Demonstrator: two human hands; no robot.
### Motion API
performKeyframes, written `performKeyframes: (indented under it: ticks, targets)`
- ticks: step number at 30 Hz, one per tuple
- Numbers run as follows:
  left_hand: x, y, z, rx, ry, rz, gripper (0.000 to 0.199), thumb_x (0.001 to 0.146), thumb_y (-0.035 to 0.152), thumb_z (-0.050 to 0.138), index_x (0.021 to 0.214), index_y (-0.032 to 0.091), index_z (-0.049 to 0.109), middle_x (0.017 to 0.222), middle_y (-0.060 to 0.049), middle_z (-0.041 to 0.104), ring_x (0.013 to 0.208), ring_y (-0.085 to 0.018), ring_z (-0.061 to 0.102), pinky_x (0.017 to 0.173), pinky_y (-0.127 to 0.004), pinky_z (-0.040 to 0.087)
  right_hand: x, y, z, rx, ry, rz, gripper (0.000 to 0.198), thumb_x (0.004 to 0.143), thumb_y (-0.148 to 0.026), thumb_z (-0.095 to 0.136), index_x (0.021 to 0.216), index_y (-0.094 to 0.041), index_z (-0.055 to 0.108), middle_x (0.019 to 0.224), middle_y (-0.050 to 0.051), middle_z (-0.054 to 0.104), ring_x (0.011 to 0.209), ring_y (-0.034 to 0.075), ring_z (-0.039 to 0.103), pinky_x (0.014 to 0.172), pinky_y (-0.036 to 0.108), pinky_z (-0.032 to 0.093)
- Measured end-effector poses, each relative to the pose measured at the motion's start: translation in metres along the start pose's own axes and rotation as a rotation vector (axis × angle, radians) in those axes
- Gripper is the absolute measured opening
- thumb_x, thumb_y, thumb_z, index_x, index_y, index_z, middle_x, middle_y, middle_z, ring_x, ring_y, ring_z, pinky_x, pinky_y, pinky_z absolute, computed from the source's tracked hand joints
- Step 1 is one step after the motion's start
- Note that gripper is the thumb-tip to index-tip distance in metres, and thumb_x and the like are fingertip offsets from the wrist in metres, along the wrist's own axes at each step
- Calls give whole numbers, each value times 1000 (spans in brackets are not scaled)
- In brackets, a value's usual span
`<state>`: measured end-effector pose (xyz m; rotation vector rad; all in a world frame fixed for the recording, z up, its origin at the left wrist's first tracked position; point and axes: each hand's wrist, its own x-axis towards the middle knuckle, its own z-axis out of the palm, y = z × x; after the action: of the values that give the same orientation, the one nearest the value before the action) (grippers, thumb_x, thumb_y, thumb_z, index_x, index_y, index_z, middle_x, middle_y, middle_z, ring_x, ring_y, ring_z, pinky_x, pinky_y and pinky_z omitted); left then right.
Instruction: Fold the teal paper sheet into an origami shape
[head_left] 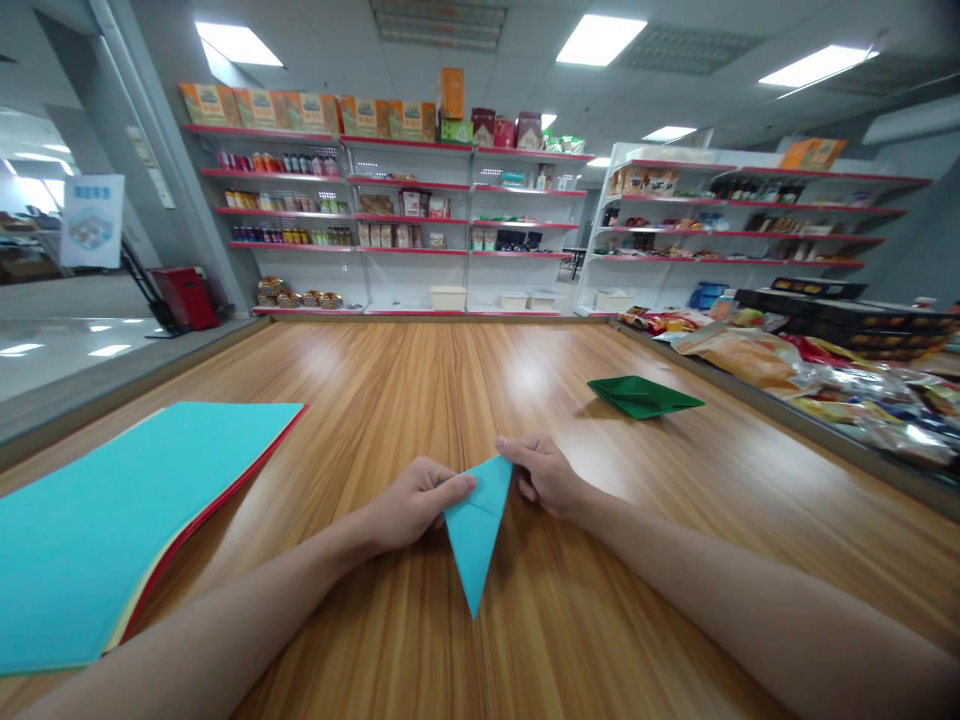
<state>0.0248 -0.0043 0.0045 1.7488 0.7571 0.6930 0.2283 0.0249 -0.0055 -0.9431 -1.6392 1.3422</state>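
Note:
Between my hands is a piece of light blue paper (478, 530), folded into a narrow triangle with its sharp tip pointing toward me. My left hand (421, 498) pinches its left upper edge, thumb on top and fingers behind. At the upper right corner, my right hand (546, 472) grips the paper between thumb and fingers. A short crease line crosses the upper part of the paper. Beyond my right hand lies a folded green paper shape (643, 396) with raised sides. The far side of the blue paper is hidden.
A stack of coloured sheets (150, 500), light blue on top with yellow and red beneath, lies on the left of the wooden table (360, 400). Packaged snacks (840, 385) fill an area past the right edge. Stocked shelves (409, 215) stand behind the table.

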Motion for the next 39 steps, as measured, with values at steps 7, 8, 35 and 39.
performKeyframes:
  ticks: [7, 8, 35, 39]
  targets:
    - [-2, -8, -1, 3, 19, -7, 51, 87, 53, 43, 51, 18, 32, 48, 6, 27, 43, -6, 22, 42, -22, 15, 3, 6, 1, -27, -20, -4, 59, 79, -62, 51, 41, -17, 43, 28, -5, 35, 26, 4, 29, 30, 19, 17]
    - [-2, -7, -1, 0, 43, -8, 51, 86, 54, 44, 51, 18, 33, 48, 7, 27, 43, -6, 22, 42, -22, 15, 3, 6, 1, -21, -24, -6, 59, 78, -63, 50, 43, -17, 45, 28, -5, 36, 27, 4, 29, 30, 19, 17]
    - [2, -4, 4, -108, 163, -6, 50, 84, 53, 47, 52, 15, 44, 49, 4, 31, 46, -7, 27, 43, -22, 21, -17, -13, 20, -13, -263, -5, 64, 88, -58, 39, 45, -13, 50, 33, 0, 48, 27, 5, 39, 30, 16, 24]
    - [4, 3, 8, -264, 183, -26, 51, 81, 55, 50, 49, 18, 36, 46, 6, 28, 43, -6, 23, 41, -22, 17, -19, -24, 23, 121, -246, 10, 63, 88, -56, 40, 41, -14, 46, 32, 2, 49, 24, 4, 33, 28, 17, 20]
